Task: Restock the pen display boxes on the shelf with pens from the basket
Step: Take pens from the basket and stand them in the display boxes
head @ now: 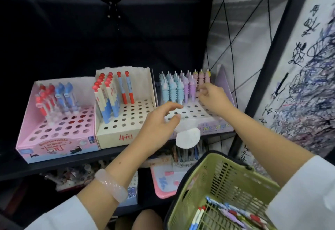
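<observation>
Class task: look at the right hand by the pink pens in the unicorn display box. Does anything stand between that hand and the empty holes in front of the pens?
Nothing visible does. The right hand is at the pink pens, and the empty holes just before it lie open. The left hand hovers over the box's left front, off to the side.

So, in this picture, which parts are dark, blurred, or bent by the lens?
Head view: the shelf's back is almost black; the display boxes are lit evenly; the right hand and left hand look slightly motion-blurred; the frame post leans, from wide-angle distortion.
</observation>
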Tool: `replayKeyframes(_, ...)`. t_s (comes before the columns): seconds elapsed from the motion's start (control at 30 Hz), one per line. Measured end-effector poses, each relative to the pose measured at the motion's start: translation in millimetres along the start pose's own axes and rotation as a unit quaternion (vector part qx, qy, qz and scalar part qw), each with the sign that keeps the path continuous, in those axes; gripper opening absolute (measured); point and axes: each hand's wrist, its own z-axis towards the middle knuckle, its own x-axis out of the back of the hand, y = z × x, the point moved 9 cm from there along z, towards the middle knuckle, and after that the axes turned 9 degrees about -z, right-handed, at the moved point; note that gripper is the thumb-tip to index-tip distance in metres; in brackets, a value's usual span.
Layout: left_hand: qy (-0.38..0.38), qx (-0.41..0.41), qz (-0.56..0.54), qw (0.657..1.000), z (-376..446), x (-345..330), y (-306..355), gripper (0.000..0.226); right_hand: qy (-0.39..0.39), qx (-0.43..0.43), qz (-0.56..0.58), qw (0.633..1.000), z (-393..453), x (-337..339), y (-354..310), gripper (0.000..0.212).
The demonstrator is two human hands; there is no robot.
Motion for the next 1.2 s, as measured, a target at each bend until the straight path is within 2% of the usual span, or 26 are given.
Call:
replayKeyframes(0.07, -0.035, -0.002, -0.018, 0.999, -7, -24, 4, 0.025, 0.006, 0.01, 0.051, 0.999, -20, 14, 0, 0.026)
replayKeyframes(0.13, -0.082, 0.013, -0.038, 0.996, -16, -53, -1, 0.024, -0.025, 0.031, 0.125, 0.991, -48, 22, 0, 0.019)
replayKeyframes(0.23, -0.173, 0.058, -0.064, 0.981, -40, -100, -27, 0.027, -0.075, 0.056, 0.131, 0.987, -98, 17, 20, 0.015)
replayKeyframes(0.37, -0.281, 0.142, -0.025, 0.949, -86, -156, -91, 0.032, -0.193, 0.02, -0.018, 0.981, -172, -43, 96, 0.012)
replayKeyframes(0.47, -0.348, 0.206, 0.012, 0.914, -122, -184, -135, 0.036, -0.314, -0.023, -0.135, 0.94, -229, -101, 166, 0.018)
replayKeyframes(0.53, -0.359, 0.232, 0.024, 0.904, -136, -193, -154, 0.035, -0.382, -0.074, -0.177, 0.904, -264, -129, 205, 0.019)
replayKeyframes(0.63, -0.357, 0.251, 0.033, 0.899, -143, -199, -168, 0.034, -0.42, -0.148, -0.226, 0.866, -305, -149, 245, 0.039)
replayKeyframes(0.7, -0.366, 0.252, 0.043, 0.895, -145, -201, -172, 0.034, -0.422, -0.163, -0.214, 0.866, -323, -157, 252, 0.041)
replayKeyframes(0.77, -0.366, 0.25, 0.055, 0.895, -146, -199, -175, 0.033, -0.409, -0.209, -0.122, 0.88, -338, -161, 254, 0.045)
replayKeyframes(0.83, -0.361, 0.251, 0.06, 0.896, -146, -198, -175, 0.031, -0.349, -0.255, -0.085, 0.898, -345, -149, 260, 0.047)
replayKeyframes(0.9, -0.359, 0.25, 0.062, 0.897, -146, -198, -173, 0.032, -0.302, -0.241, -0.164, 0.908, -348, -131, 261, 0.043)
replayKeyframes(0.93, -0.358, 0.246, 0.066, 0.898, -146, -199, -171, 0.032, -0.319, -0.213, -0.208, 0.9, -352, -129, 257, 0.042)
replayKeyframes(1.0, -0.357, 0.243, 0.07, 0.899, -147, -199, -169, 0.032, -0.409, -0.171, -0.252, 0.86, -370, -140, 249, 0.047)
replayKeyframes(1.07, -0.36, 0.245, 0.071, 0.897, -148, -200, -168, 0.033, -0.437, -0.199, -0.246, 0.842, -383, -146, 248, 0.054)
replayKeyframes(1.13, -0.364, 0.251, 0.071, 0.894, -150, -201, -168, 0.033, -0.433, -0.196, -0.26, 0.841, -387, -157, 244, 0.069)
replayKeyframes(1.2, -0.366, 0.26, 0.065, 0.891, -152, -202, -169, 0.033, -0.453, -0.207, -0.261, 0.827, -395, -175, 242, 0.093)
